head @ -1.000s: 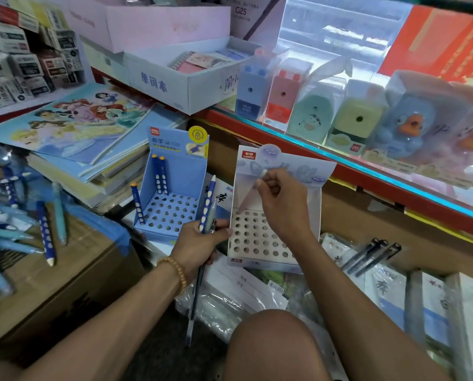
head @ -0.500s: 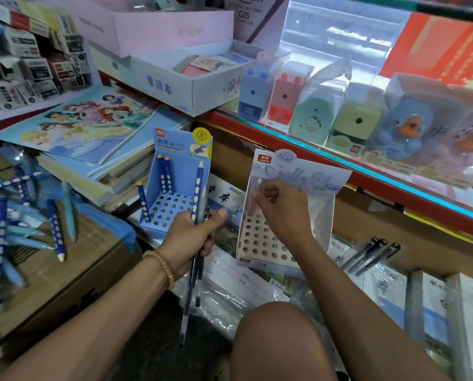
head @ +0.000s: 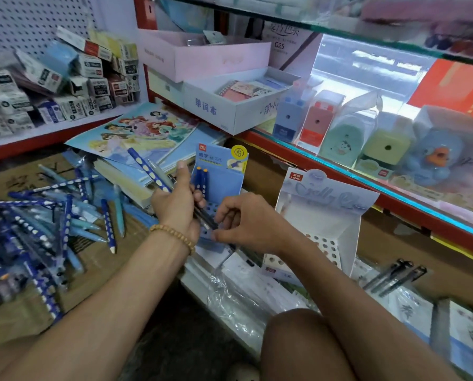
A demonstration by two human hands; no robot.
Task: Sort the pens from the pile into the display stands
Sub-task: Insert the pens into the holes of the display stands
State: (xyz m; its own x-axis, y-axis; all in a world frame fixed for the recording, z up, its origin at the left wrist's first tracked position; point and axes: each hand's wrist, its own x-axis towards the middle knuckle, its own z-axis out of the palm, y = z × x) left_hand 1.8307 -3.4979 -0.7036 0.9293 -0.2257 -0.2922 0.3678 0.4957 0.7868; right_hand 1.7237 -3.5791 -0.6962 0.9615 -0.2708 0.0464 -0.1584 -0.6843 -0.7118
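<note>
The left hand [head: 179, 207] holds a few pens [head: 158, 176] just in front of the blue stand [head: 221, 174]. The right hand [head: 246, 224] pinches their dark tips. Left of the blue stand lies the pen pile [head: 51, 215] on cardboard [head: 97, 259] — right of it, the white stand [head: 323, 215], below a red glass shelf [head: 395, 199].

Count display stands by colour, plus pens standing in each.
Blue display stand: 1, with 2 dark blue pens standing in it
White display stand: 1, with 0 pens visible in it
Total: 2 stands, 2 pens standing
</note>
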